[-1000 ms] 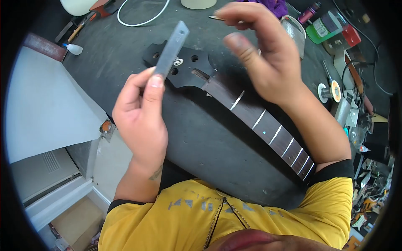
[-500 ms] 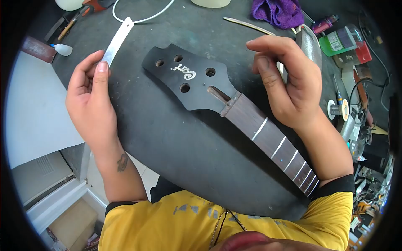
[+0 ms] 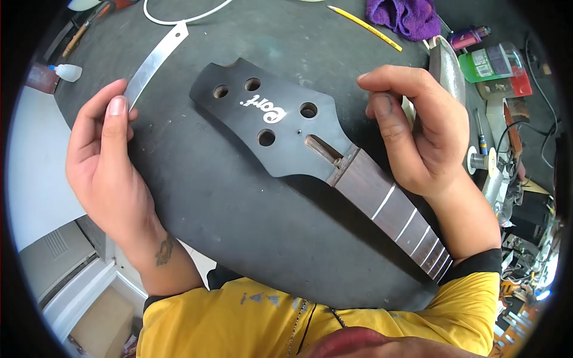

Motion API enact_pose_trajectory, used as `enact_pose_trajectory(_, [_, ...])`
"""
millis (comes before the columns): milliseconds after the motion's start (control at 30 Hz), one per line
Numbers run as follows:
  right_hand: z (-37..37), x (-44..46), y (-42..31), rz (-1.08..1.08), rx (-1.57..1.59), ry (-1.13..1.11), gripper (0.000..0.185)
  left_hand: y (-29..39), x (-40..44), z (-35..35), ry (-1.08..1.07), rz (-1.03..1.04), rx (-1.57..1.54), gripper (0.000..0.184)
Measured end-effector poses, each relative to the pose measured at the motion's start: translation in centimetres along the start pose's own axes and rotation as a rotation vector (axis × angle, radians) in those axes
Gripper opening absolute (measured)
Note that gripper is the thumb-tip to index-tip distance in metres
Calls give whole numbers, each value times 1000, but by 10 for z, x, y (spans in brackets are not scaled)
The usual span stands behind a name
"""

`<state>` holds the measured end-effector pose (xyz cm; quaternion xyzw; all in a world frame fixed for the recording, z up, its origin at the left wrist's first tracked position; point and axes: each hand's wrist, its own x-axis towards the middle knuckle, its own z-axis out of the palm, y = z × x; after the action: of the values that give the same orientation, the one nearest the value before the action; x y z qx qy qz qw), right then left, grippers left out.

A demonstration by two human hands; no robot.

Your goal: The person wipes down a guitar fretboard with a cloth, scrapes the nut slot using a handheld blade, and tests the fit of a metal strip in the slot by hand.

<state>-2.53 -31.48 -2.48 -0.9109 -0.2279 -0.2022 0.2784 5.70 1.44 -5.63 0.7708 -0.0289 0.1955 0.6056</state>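
A thin shiny steel ruler (image 3: 156,62), with a hole near its far end, is pinched between the thumb and fingers of my left hand (image 3: 104,158). It slants up and away, left of the headstock and apart from it. The guitar neck (image 3: 394,212) lies diagonally on the dark bench, its black headstock (image 3: 236,116) marked "Cort" and pierced by several round holes. A narrow slot sits where headstock and fretboard meet. My right hand (image 3: 427,128) hovers right of the neck, its fingers loosely curled with a gap between index finger and thumb; nothing shows in its grasp.
Beyond the headstock lie a yellow pencil (image 3: 364,28) and a purple cloth (image 3: 403,18). A green bottle (image 3: 486,62), a solder spool (image 3: 480,160) and cables stand at the right. A small white bottle (image 3: 68,73) and a white cable (image 3: 185,21) are at the left.
The left hand has moved left and slightly down in view with the ruler. The right hand stays curled, a little further right and lower. The whole view has shifted somewhat.
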Motion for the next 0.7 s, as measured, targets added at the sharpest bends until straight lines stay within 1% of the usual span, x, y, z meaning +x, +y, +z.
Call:
enact_pose_trajectory(67, [0,0,1,-14,-19,4,20,-2,3,-2,9,-38,-62,24])
enact_pose_trajectory(100, [8,1,0,35,12,119,19,-4,6,-4,6,-63,-110,24])
enact_pose_trajectory(133, [8,1,0,31,15,109,19,-5,6,-7,3,-89,-159,23])
enact_pose_trajectory(200, [6,0,1,33,22,88,19,10,-7,-11,-156,-193,-362,22])
enact_pose_trajectory(233, [6,-1,0,92,83,102,17,23,-19,-12,-239,-247,-462,22])
enact_pose_trajectory(267, [4,-6,-1,207,244,91,21,48,-41,-1,-291,-224,-316,18])
enact_pose_trajectory(300, [7,-7,0,245,469,151,24,64,-61,8,-335,-260,-246,19])
enact_pose_trajectory(333, [10,-4,2,277,693,211,27,69,-74,12,-414,-306,-304,16])
enact_pose_trajectory(367, [3,-5,7,287,796,131,30,68,-84,19,-417,-318,-368,14])
enact_pose_trajectory(400, [3,-5,6,284,808,103,30,65,-90,25,-420,-286,-376,14])
enact_pose_trajectory(467, [5,-4,8,272,824,51,30,60,-97,32,-479,-226,-272,15])
enact_pose_trajectory(500, [3,-1,11,215,820,-43,28,56,-99,34,-480,-143,-226,14])
enact_pose_trajectory(533, [2,2,10,204,712,-84,24,57,-99,35,-489,-157,-221,14])
enact_pose_trajectory(600, [0,7,10,148,622,-146,18,61,-99,34,-510,-186,-209,13])
enact_pose_trajectory(700, [-1,8,10,161,594,-161,12,61,-100,34,-540,-149,-184,13])
